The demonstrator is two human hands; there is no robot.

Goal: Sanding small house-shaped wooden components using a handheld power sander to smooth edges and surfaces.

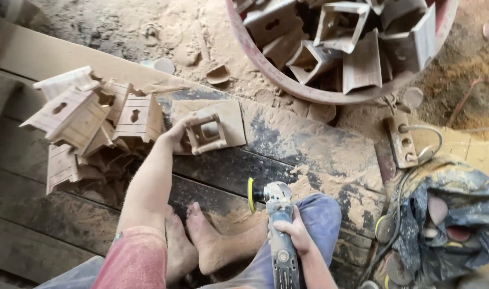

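Left hand [181,131]: my fingers curl round a carved wooden piece [209,128] on the dusty boards. Right hand [292,231]: clamped round my angle grinder [276,225], resting on my knee. Risk: sanding disc [251,195] near my bare feet [201,243]; a slip could cut.

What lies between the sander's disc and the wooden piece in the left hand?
In the head view, only dark floor planks dusted with sawdust lie between the sander held by the right hand and the wooden piece gripped by the left hand.

A dark plank floor [287,155] is covered by sawdust [330,160], a pile of wooden houses [89,120] and bare feet [201,243]
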